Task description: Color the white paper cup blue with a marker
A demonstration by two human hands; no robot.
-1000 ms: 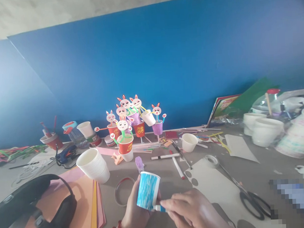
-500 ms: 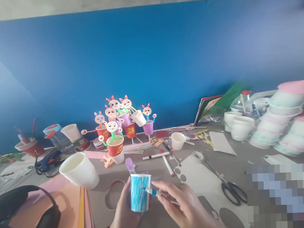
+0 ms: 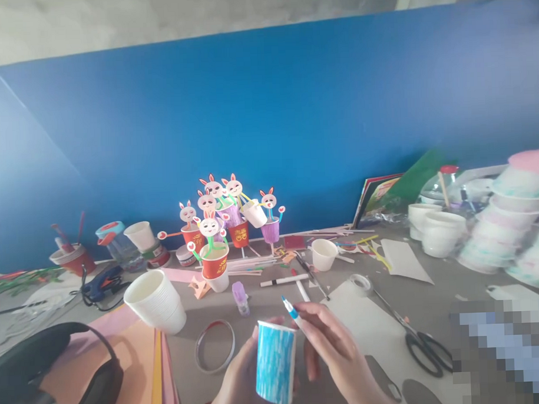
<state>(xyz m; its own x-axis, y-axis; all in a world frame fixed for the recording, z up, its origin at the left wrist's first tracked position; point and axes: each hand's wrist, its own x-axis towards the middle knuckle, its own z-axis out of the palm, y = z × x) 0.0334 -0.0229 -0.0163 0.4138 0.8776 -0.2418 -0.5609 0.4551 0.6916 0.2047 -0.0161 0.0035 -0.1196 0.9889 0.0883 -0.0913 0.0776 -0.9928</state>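
My left hand is wrapped round a paper cup scribbled blue, held upright low in the middle of the view. My right hand grips a blue-tipped marker, its tip raised just above the cup's rim, clear of the cup. Behind them stands a cluster of bunny-faced cup figures against the blue wall.
A stack of white cups lies tilted on coloured paper at left, next to black headphones. A tape ring, purple glue stick, loose markers, a white cup and scissors lie on the grey table; bowls pile up at right.
My right hand lifted the marker tip off the cup's side to above its rim. The cup shifted slightly right and lower as the view swung.
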